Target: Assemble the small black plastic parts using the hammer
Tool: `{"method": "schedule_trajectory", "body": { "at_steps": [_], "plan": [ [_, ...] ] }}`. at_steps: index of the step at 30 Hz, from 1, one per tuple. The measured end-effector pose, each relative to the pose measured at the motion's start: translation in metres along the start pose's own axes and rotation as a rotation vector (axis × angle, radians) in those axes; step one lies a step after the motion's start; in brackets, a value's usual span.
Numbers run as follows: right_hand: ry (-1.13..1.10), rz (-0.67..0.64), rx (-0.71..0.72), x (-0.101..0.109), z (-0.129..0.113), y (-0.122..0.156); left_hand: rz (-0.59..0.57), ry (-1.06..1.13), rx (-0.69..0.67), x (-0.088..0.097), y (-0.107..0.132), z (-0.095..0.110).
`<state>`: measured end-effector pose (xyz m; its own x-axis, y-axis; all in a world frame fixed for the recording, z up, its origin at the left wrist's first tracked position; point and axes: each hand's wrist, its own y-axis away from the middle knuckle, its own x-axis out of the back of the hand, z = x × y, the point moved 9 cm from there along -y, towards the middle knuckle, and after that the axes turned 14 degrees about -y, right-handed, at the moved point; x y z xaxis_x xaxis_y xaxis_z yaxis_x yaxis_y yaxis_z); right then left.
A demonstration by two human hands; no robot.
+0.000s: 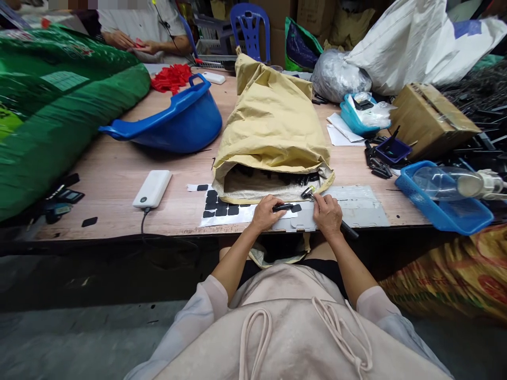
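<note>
Black part (282, 207), at the worker's twelve o'clock, sits pinched in the closed fingers of the left hand (266, 212) while the right hand (328, 215) wraps round a hammer (307, 193) at one o'clock, its head best kept clear of fingertips.

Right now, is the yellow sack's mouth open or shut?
Open: the yellow sack gapes at its near end, with black pieces visible inside.
</note>
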<state>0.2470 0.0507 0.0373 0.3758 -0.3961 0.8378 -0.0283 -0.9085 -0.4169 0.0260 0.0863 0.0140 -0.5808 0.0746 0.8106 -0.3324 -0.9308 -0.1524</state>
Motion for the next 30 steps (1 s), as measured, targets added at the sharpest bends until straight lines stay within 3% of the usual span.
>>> {"method": "schedule_trajectory", "body": {
  "at_steps": [8,11,16,24,30],
  "plan": [
    [-0.235,0.014,-0.055,0.009,0.005,-0.005,-0.02,0.003,0.008,-0.002,-0.002,0.0],
    [-0.448,0.014,-0.04,0.014,-0.011,0.0,-0.031,0.0,0.011,-0.003,-0.003,0.0],
    [-0.657,-0.123,0.018,0.006,-0.05,0.016,-0.03,0.007,0.04,-0.005,-0.004,-0.003],
    [-0.579,-0.175,0.077,0.008,-0.08,0.026,-0.034,0.007,0.065,-0.006,-0.004,-0.002],
    [-0.473,-0.19,0.06,0.009,-0.077,0.025,-0.02,0.018,0.078,-0.005,-0.003,-0.001]
  ]
}}
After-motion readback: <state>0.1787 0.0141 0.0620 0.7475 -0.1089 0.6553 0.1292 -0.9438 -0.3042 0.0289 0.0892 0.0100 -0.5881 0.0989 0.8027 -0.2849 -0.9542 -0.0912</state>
